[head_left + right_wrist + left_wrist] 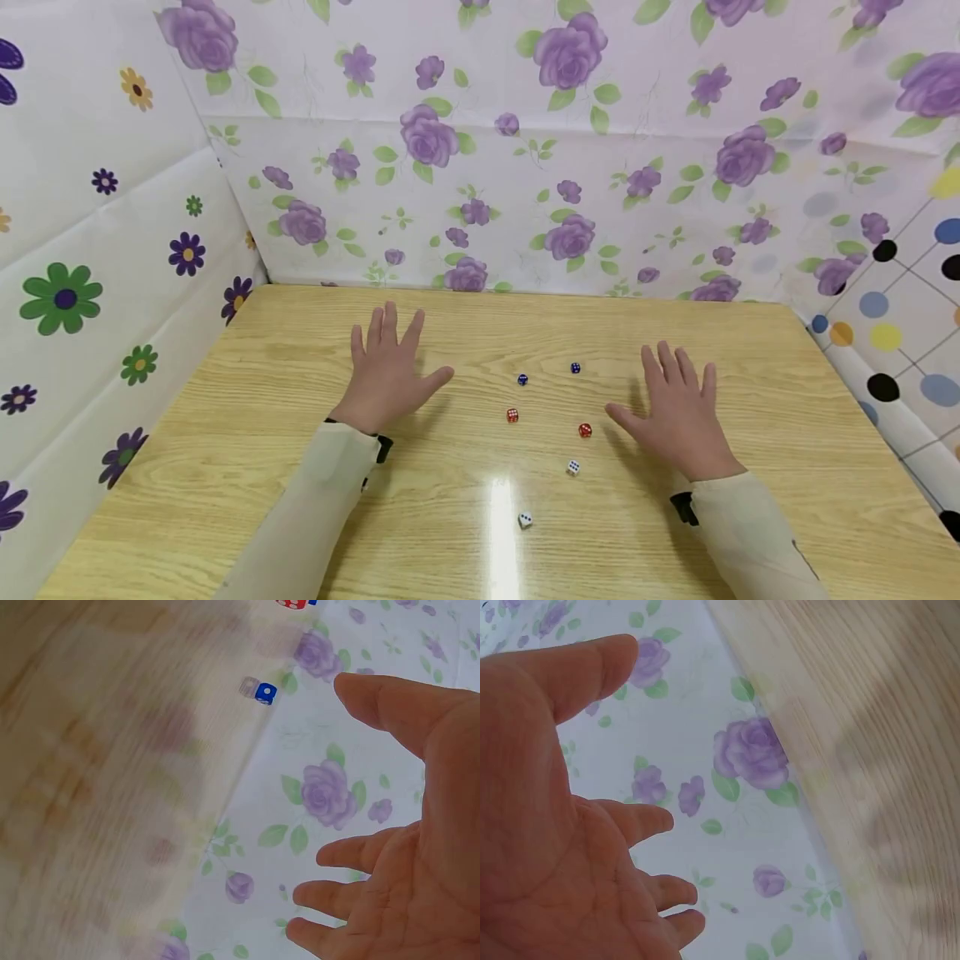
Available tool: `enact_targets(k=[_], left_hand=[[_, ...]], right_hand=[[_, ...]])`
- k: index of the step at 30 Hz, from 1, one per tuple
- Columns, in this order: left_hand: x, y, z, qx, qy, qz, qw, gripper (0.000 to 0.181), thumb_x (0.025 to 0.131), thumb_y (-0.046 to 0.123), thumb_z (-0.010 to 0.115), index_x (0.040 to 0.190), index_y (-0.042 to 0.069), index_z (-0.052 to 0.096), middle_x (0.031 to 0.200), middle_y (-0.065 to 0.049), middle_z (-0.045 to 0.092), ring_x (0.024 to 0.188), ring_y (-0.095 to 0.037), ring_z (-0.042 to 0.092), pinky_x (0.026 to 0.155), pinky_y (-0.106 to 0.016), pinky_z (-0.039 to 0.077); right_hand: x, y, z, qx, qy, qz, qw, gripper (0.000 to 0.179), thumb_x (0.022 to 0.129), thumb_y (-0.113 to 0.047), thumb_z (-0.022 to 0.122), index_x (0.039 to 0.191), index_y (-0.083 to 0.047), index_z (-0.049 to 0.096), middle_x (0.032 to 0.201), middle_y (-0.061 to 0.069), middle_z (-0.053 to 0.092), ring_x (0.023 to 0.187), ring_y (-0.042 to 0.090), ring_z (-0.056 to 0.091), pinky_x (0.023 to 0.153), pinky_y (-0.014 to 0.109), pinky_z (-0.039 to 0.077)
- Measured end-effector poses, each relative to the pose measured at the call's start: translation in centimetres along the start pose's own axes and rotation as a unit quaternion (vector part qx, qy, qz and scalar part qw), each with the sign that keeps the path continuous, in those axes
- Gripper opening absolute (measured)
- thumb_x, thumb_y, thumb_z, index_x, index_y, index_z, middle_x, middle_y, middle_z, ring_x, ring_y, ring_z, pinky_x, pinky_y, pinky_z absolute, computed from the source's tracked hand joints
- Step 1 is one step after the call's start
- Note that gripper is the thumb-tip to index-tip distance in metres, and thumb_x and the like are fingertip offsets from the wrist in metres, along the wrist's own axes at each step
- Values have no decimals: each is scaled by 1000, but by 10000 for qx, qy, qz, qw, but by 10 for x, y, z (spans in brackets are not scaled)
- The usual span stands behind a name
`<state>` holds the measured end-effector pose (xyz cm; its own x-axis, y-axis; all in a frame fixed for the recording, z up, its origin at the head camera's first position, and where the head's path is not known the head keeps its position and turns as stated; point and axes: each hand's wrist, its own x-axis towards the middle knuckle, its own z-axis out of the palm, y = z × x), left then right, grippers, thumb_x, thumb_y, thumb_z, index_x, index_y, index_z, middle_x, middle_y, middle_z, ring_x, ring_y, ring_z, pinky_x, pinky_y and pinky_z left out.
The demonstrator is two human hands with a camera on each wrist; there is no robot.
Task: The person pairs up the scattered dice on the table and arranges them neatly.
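Dice (pixel 512 415) are scattered between the left hand (pixel 386 379) and right hand (pixel 681 421), all fingers spread, nothing held; the rightmost red die (pixel 585 431) could be knocked if the right hand is swept left.

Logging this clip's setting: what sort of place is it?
Probably a small staged tabletop booth: a wood-grain table, a purple-rose sheet upright behind it, and a daisy-print sheet along its left side.

- Six dice (pixel 512 415) lie on the worktop (pixel 435 533).
- The left hand (pixel 386 375) is left of the dice.
- The right hand (pixel 681 417) is right of them.
- A cloth (pixel 510 183) is behind the worktop.
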<state>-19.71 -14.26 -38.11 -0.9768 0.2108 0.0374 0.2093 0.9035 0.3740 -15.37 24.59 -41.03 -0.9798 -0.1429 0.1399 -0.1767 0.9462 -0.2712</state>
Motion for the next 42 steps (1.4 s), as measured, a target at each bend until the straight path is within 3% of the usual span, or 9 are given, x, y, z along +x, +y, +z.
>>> enact_targets(k=[5,7,11,15,20,24,28,36,42], left_hand=[[-2,5,0,-58,-220,126,9997,96,97,59,61,167,11,15,170,-28,-2,157,-44,-7,120,-67,-9],[-3,7,-1,-92,-331,172,9993,93,98,58,61,165,9,21,170,-27,5,157,-45,0,121,-67,-1],[-6,13,-2,-352,-586,338,9971,74,99,52,64,154,5,47,158,-23,41,146,-42,38,116,-61,33],[-9,26,-1,-722,-923,694,9907,49,99,42,68,134,7,66,125,-10,69,112,-26,66,95,-48,53],[-17,46,3,-923,-1450,1481,9739,30,97,32,73,120,13,72,102,5,70,91,-10,63,83,-35,53],[-26,63,12,-1005,-2110,1994,9516,24,94,30,74,114,15,74,98,10,69,87,-7,62,80,-30,52],[-34,76,23,-1006,-2653,2132,9349,21,90,30,78,107,18,75,89,16,65,80,-2,60,76,-24,51],[-43,88,39,-610,-2946,2179,9284,21,81,30,89,90,23,71,78,17,62,70,0,56,70,-20,49],[-47,93,45,-524,-2916,2340,9260,21,79,26,89,85,25,69,73,17,60,68,1,53,68,-19,48]], right_hand=[[0,-2,-2,21,-186,9,9998,100,95,-56,68,160,5,23,164,35,20,150,54,16,115,76,2],[0,-4,-4,28,-271,1,9996,98,95,-55,68,160,5,24,164,34,21,150,54,17,116,75,4],[1,-7,-5,61,-463,-29,9989,91,97,-50,67,157,7,30,161,35,26,148,55,24,117,72,13],[0,-10,-7,241,-702,-58,9972,76,98,-43,67,150,8,44,149,34,46,136,54,43,110,68,34],[-1,-14,-7,654,-987,-133,9929,44,99,-29,69,129,3,64,114,19,70,102,35,67,89,54,54],[-1,-15,-6,613,-1088,-323,9916,23,97,-20,70,113,-4,70,91,2,70,78,15,63,75,42,54],[-1,-17,-7,435,-1234,-445,9904,14,98,-18,70,109,-10,71,86,-3,67,74,11,59,72,39,53],[-1,-20,-7,447,-1384,-736,9866,6,96,-11,70,102,-12,71,82,-7,64,74,9,57,70,36,51],[-2,-18,-6,280,-1367,-819,9868,5,96,-12,70,101,-14,71,83,-7,64,75,8,57,70,36,51]])
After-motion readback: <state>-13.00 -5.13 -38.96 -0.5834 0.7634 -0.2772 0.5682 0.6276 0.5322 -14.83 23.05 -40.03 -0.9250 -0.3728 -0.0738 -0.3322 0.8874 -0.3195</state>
